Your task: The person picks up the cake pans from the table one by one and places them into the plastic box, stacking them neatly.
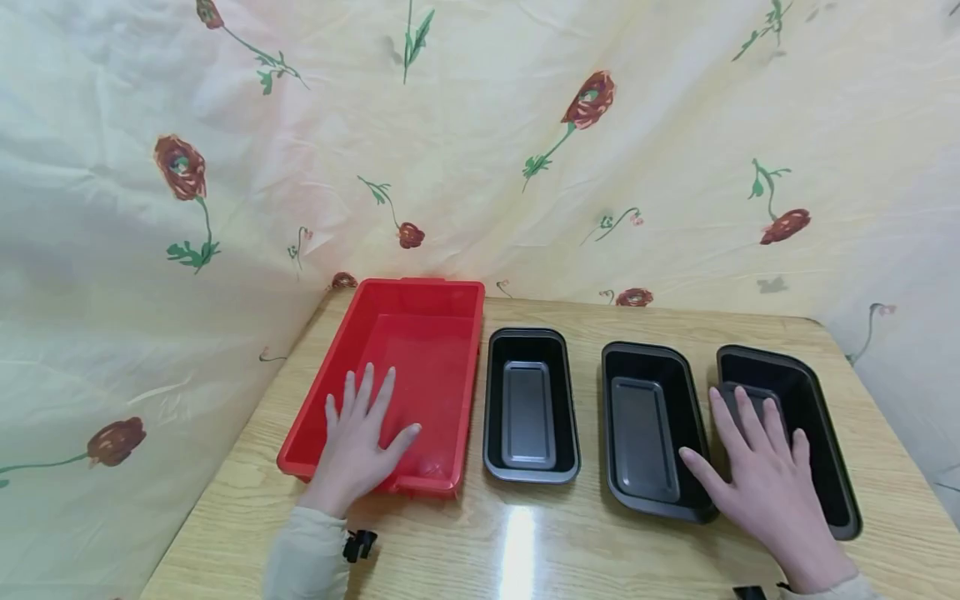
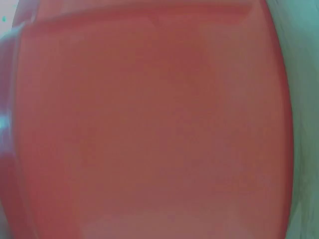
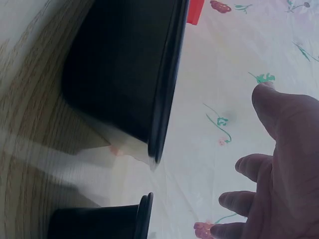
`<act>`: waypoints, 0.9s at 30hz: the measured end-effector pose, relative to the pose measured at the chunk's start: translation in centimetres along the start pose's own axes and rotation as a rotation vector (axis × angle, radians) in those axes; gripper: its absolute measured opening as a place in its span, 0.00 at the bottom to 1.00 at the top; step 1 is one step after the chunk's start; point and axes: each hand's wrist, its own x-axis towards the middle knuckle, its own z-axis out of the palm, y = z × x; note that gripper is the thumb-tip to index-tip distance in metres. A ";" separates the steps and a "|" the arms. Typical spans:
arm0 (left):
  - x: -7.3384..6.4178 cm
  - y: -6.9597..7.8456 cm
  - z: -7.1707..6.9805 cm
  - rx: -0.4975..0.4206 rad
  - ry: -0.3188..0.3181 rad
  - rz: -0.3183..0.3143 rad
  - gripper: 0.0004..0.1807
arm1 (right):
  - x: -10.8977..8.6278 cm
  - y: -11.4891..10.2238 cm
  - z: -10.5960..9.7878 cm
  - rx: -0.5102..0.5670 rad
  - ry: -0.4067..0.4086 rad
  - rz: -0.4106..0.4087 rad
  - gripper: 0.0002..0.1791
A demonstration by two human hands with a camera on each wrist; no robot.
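In the head view my left hand [image 1: 356, 452] is spread over the near left part of a red plastic tray [image 1: 471, 400], fingers straight and holding nothing. The left wrist view is filled by the tray's red wall [image 2: 159, 119]. My right hand [image 1: 768, 492] hovers with spread fingers above the rightmost black loaf pan [image 1: 825, 433], its thumb reaching toward the middle loaf pan [image 1: 645, 442]. Seen from the right wrist, that hand [image 3: 289, 149] has bent-free, separated fingers beside the dark side of a loaf pan [image 3: 119, 69]. Whether either hand touches anything cannot be told.
Another black loaf pan [image 1: 528, 417] stands between the red tray and the middle pan. All of them sit on a light wooden table [image 1: 585, 542]. A flowered cloth [image 1: 465, 150] hangs behind the table and along its left side.
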 end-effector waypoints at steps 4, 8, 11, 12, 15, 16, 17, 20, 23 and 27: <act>-0.4 -1.0 -0.6 -0.004 0.005 -0.045 0.52 | 0.0 0.1 0.1 0.007 0.008 -0.012 0.50; -0.9 -2.3 -1.4 -0.001 0.014 -0.071 0.51 | -0.1 0.2 0.2 0.011 0.011 -0.012 0.50; -1.4 -3.3 -2.1 0.014 0.015 -0.088 0.49 | -0.2 0.2 0.4 0.028 0.009 -0.009 0.49; -1.5 -3.7 -2.3 0.017 0.016 -0.095 0.49 | -0.2 0.2 0.4 0.036 0.006 -0.008 0.49; -1.9 -4.6 -2.7 0.029 0.019 -0.122 0.47 | -0.4 0.2 0.5 0.047 -0.005 -0.003 0.49; -2.0 -4.8 -2.7 0.025 0.019 -0.132 0.47 | -0.5 0.2 0.4 0.047 -0.005 -0.004 0.49; -2.1 -5.1 -2.8 0.021 0.021 -0.142 0.47 | -0.5 0.3 0.4 0.048 -0.003 -0.006 0.49; -2.4 -5.8 -2.7 0.003 0.026 -0.164 0.47 | -0.5 0.4 0.4 0.053 0.009 -0.019 0.48; -2.6 -6.2 -2.6 -0.025 0.033 -0.173 0.46 | -0.4 0.5 0.4 0.059 0.024 -0.034 0.47; -2.9 -6.5 -2.5 -0.073 0.045 -0.176 0.45 | -0.4 0.6 0.4 0.066 0.033 -0.042 0.46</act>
